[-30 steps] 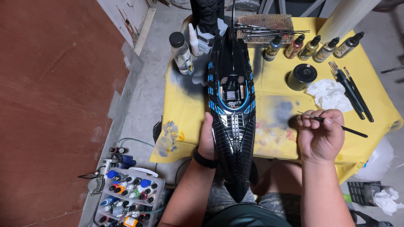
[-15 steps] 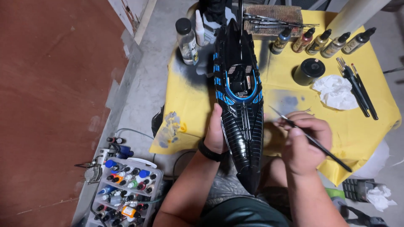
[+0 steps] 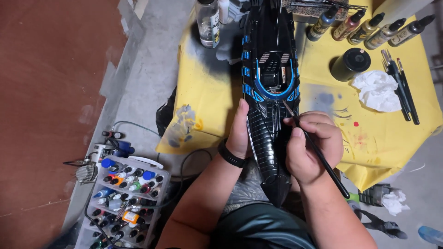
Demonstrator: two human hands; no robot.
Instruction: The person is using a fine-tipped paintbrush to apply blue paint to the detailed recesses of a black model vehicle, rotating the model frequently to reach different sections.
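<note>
A long black model vehicle (image 3: 269,83) with blue trim lies lengthwise across a yellow-covered table (image 3: 207,92), its pointed end toward my lap. My left hand (image 3: 239,131) grips its left side, a black band on the wrist. My right hand (image 3: 311,147) holds a thin black paintbrush (image 3: 318,152), whose tip touches the model just below the blue-rimmed cockpit.
Several paint bottles (image 3: 369,27), a black jar (image 3: 350,63), crumpled white tissue (image 3: 377,90) and spare brushes (image 3: 400,85) sit on the table's right. A clear bottle (image 3: 207,23) stands at the back left. A rack of small paint bottles (image 3: 122,203) and cables lie on the floor at left.
The view has moved closer. My right hand has swung the brush from beside the model onto its body below the cockpit. My left hand keeps its grip.
</note>
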